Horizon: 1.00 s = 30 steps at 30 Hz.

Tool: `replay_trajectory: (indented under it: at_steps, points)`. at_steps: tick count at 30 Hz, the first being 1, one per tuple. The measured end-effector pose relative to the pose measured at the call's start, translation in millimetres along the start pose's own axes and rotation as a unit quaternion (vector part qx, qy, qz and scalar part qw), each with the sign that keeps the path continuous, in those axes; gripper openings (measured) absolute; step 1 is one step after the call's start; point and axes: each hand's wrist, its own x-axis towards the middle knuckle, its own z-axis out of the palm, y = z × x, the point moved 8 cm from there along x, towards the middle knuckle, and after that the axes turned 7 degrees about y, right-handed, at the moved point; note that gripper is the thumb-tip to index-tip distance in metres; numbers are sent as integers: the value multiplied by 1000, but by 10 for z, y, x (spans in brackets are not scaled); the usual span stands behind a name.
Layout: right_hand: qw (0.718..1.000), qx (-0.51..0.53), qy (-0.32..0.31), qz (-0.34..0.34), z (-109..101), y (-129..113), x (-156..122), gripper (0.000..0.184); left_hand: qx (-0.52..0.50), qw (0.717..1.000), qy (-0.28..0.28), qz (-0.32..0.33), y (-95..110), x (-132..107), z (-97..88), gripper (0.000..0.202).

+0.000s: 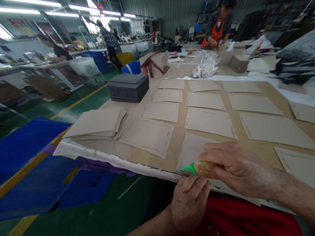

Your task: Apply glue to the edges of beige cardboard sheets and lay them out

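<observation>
My right hand [232, 168] is closed around a small glue bottle [200, 167] with a green nozzle, and the nozzle tip points left over the near edge of a beige card sheet [190, 149]. My left hand [189, 201] is at the table's front edge just below that sheet, fingers curled against the edge. Several similar beige sheets [210, 121] lie spread in rows across the brown table [177, 137].
A loose stack of beige sheets [98, 123] sits at the table's left corner, with a pile of dark grey boards [129, 87] behind it. A clear plastic bag [205, 65] and boxes lie farther back. Other people work at distant tables. Blue panels [29, 170] cover the green floor.
</observation>
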Motion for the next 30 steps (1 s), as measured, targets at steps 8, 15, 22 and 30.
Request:
replay_trajectory:
  at_steps: [8,15,22,30]
  points:
    - [997,-62,-3,42,-18,145,16,26,23,1000,-15,-1,0,-49,38,28]
    - [995,-76,17,63,-43,352,13,25,17,1000,-8,2,-5,-52,43,31]
    - [997,-27,28,73,-115,492,73,20,1,1000,-4,-18,-9,-13,21,34]
    - [990,-77,53,105,-172,680,122,23,-17,1000,16,-20,-33,-2,15,34]
